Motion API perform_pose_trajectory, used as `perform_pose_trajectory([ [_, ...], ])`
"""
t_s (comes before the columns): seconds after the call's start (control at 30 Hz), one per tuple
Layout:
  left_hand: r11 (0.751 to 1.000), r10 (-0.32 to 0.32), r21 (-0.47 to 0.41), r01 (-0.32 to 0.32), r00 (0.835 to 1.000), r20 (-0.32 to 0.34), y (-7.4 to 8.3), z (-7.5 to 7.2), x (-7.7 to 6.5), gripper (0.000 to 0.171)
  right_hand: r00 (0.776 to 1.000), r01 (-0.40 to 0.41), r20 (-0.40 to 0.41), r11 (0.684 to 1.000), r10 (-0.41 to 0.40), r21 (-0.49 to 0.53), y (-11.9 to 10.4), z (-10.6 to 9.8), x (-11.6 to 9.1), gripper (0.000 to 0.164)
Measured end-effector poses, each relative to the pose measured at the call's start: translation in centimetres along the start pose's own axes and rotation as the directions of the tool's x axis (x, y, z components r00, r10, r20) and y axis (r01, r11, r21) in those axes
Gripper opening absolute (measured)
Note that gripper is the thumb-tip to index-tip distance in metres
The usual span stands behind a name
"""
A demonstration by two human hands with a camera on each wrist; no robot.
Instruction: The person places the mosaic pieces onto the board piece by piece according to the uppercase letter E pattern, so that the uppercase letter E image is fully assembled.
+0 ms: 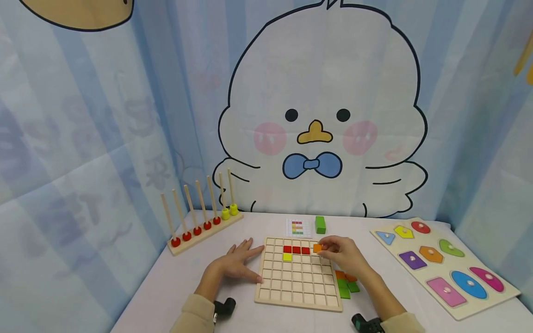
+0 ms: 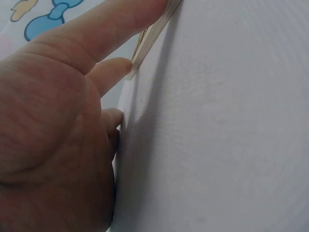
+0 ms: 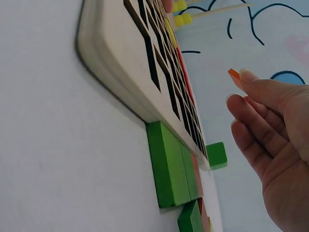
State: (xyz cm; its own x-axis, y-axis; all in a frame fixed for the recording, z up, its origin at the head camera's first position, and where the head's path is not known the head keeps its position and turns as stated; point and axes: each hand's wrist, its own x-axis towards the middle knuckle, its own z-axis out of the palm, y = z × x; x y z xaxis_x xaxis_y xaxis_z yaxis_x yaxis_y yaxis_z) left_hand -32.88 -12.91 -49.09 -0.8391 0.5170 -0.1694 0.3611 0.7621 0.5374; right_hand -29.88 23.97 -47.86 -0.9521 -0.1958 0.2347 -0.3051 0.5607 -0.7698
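Observation:
A wooden grid board (image 1: 300,284) lies on the table, with a row of red square tiles (image 1: 296,250) and one yellow tile (image 1: 287,257) in its upper cells. Over its top right part, my right hand (image 1: 344,254) pinches an orange square tile (image 1: 318,248) between thumb and fingertips; in the right wrist view the tile (image 3: 233,74) is held above the board. My left hand (image 1: 236,263) is spread on the table at the board's left side, its thumb and a finger touching the edge. The left wrist view shows the palm and the board's edge (image 2: 153,38).
Green tiles (image 1: 344,289) and orange tiles (image 1: 340,275) lie by the board's right edge. Behind the board are a pattern card (image 1: 297,227) and a green block (image 1: 320,225). A peg stand with beads (image 1: 204,233) is at the left, a shape puzzle board (image 1: 447,263) at the right.

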Motion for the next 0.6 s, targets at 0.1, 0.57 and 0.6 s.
perform_pose_trajectory([
  [0.1,1.000,0.001,-0.001,-0.001,1.000,0.000,0.0,0.0,0.0,0.100,1.000,0.005,0.028,1.000,-0.005,0.000,-0.4,0.7,0.3,0.026],
  [0.57,1.000,-0.002,-0.015,0.002,1.000,0.013,-0.5,-0.2,0.3,0.101,0.994,0.061,0.085,0.998,-0.061,0.011,-2.1,3.8,1.5,0.022],
  [0.6,1.000,-0.002,-0.018,0.002,1.000,0.013,-0.5,-0.1,0.3,0.100,0.994,0.060,0.088,0.998,-0.061,0.015,-2.1,4.0,1.6,0.022],
])
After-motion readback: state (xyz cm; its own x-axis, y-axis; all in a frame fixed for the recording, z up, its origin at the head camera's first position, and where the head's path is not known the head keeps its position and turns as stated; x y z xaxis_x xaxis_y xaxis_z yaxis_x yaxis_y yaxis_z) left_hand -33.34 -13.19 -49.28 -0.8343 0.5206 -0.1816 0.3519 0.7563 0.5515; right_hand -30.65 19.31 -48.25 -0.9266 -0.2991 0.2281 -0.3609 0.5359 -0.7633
